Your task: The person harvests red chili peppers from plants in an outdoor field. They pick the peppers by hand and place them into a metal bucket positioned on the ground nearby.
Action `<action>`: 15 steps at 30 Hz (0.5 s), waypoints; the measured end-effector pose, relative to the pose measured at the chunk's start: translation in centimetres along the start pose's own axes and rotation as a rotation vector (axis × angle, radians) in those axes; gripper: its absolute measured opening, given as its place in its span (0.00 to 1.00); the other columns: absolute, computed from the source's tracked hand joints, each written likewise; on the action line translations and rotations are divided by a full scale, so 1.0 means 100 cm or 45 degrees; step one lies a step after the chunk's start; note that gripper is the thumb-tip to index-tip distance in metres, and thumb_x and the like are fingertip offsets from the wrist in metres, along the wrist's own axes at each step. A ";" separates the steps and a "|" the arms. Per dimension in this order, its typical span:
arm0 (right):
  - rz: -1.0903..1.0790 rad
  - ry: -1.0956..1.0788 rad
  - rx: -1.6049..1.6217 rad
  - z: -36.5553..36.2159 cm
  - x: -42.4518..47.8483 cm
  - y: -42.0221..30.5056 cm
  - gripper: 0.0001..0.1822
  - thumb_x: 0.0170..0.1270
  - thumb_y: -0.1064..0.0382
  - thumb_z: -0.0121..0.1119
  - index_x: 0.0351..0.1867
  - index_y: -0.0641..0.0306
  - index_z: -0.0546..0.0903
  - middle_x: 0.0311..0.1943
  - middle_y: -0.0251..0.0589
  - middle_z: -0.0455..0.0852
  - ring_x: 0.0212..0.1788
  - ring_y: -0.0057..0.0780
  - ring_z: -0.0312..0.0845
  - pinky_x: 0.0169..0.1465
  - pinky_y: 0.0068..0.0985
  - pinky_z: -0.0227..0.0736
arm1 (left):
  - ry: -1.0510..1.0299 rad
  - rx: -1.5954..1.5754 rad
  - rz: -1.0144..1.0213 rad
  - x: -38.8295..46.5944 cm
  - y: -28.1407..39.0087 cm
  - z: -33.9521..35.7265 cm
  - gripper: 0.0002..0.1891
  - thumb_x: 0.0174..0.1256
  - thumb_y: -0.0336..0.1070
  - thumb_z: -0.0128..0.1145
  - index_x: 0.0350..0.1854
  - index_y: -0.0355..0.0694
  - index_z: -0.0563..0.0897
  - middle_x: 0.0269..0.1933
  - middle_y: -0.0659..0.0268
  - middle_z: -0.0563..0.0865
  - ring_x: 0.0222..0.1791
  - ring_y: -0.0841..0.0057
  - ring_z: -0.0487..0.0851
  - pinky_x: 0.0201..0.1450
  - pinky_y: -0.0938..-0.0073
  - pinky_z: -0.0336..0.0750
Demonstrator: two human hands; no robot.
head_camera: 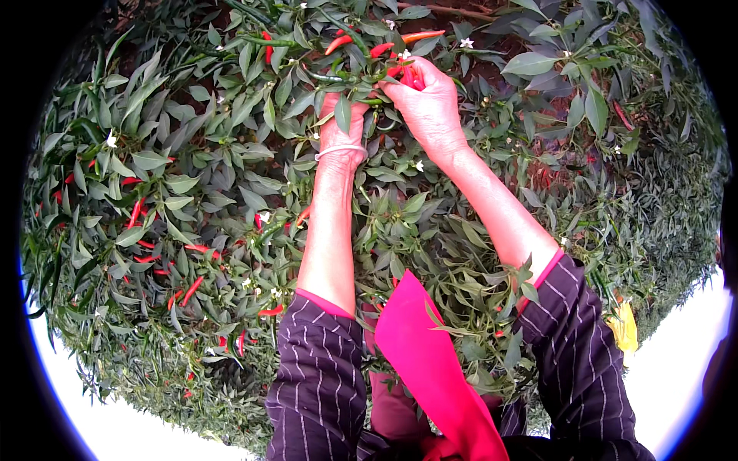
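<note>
My right hand (424, 101) is at the top centre, its fingers curled around several red chili peppers (410, 76) among the leaves. Just left of it, my left hand (345, 115) reaches into the same chili plant; leaves cover its fingers, so its hold cannot be seen. A white bangle circles the left wrist. An orange-red chili pepper (424, 36) points right above my right hand, and another red chili pepper (338, 44) hangs above my left hand. A green chili pepper (369, 102) lies between the hands.
Dense chili plants with small white flowers surround both arms. More red chili peppers (192, 291) hang at the left. A pink cloth (424, 346) hangs in front of my body, between the striped sleeves. Something yellow (624, 329) is beside the right sleeve.
</note>
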State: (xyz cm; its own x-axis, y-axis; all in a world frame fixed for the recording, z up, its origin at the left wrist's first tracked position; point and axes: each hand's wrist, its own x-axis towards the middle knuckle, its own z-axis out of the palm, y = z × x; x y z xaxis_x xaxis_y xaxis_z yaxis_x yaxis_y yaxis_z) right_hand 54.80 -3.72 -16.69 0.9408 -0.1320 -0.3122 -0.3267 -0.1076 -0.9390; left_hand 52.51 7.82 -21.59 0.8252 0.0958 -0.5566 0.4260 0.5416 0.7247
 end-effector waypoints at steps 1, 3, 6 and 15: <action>-0.033 0.033 0.050 0.003 -0.003 0.003 0.05 0.54 0.72 0.64 0.30 0.66 0.78 0.20 0.20 0.69 0.26 0.09 0.59 0.29 0.15 0.62 | 0.047 -0.060 0.008 -0.001 -0.005 0.004 0.12 0.55 0.30 0.65 0.42 0.37 0.83 0.40 0.67 0.85 0.40 0.78 0.81 0.44 0.74 0.73; -0.017 0.062 0.120 0.001 -0.005 0.006 0.05 0.55 0.72 0.64 0.31 0.65 0.79 0.20 0.21 0.71 0.25 0.08 0.61 0.29 0.14 0.62 | -0.020 0.062 0.159 -0.001 -0.010 0.006 0.13 0.55 0.32 0.67 0.43 0.38 0.83 0.40 0.69 0.85 0.39 0.78 0.80 0.45 0.74 0.72; 0.247 -0.010 0.303 -0.006 -0.017 -0.010 0.05 0.58 0.70 0.64 0.31 0.62 0.78 0.20 0.24 0.75 0.22 0.07 0.63 0.24 0.12 0.60 | -0.103 -0.136 0.052 -0.002 -0.012 -0.015 0.15 0.58 0.33 0.64 0.48 0.38 0.81 0.46 0.66 0.84 0.46 0.75 0.80 0.55 0.71 0.71; 0.781 -0.150 0.880 -0.068 -0.044 -0.007 0.07 0.60 0.65 0.61 0.34 0.61 0.74 0.21 0.33 0.76 0.13 0.15 0.60 0.19 0.17 0.55 | -0.110 0.090 -0.051 -0.018 0.001 0.014 0.12 0.66 0.34 0.59 0.50 0.38 0.79 0.46 0.63 0.86 0.45 0.76 0.83 0.53 0.72 0.76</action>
State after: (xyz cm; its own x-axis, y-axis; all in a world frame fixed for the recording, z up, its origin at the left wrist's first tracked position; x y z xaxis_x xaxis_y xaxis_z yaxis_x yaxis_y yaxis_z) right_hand 50.27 -9.80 -13.65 0.6369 0.1334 -0.7593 -0.6789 0.5638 -0.4704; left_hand 51.57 6.53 -19.97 0.8346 0.0015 -0.5508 0.4816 0.4832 0.7311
